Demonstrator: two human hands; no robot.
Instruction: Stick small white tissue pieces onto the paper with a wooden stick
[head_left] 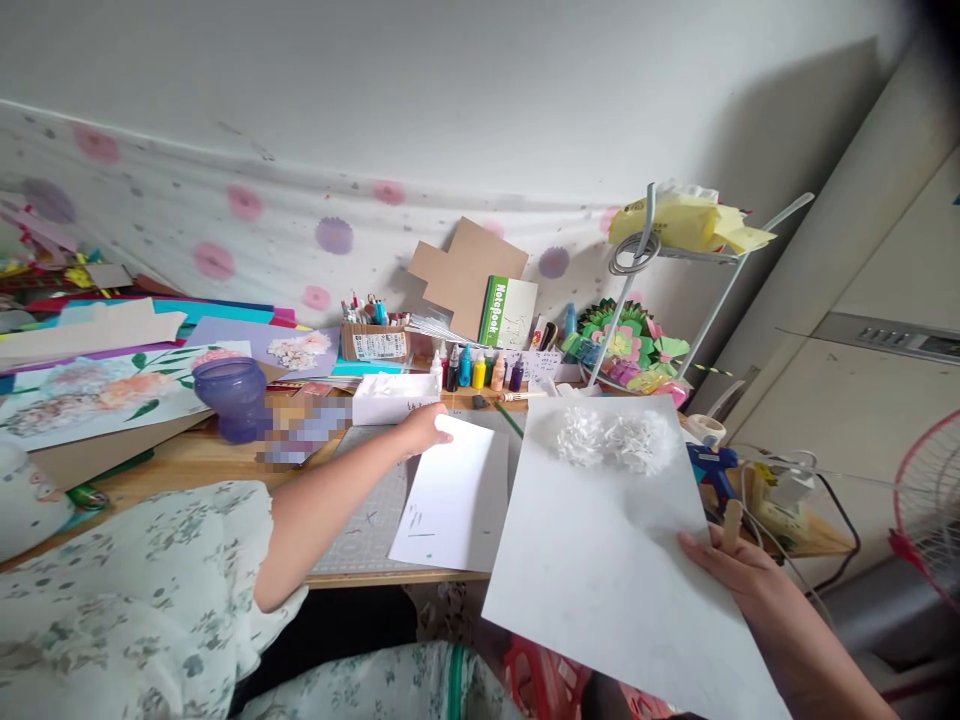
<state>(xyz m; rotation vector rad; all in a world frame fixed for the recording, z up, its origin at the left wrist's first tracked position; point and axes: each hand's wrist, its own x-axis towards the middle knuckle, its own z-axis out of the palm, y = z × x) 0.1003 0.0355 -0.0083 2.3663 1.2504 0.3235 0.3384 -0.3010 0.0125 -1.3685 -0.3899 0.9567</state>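
Note:
My left hand (427,430) pinches the top left corner of a small white paper sheet (457,500), which has a few dark pen marks near its lower edge and lies over the cutting mat (360,515). In my right hand (739,565) is the edge of a larger white sheet (600,570), tilted and reaching past the table's front edge. Two fluffy white paper flowers (607,440) sit side by side near its top. A flat wooden craft stick (731,525) pokes up between the fingers of that same hand.
Small paint bottles (480,372) line the back beside a white box (396,400). A purple cup (231,400) and flower pictures (97,395) stand left. Right are a blue glue gun (712,470), cables, a white rack (622,290) and a red fan (930,500).

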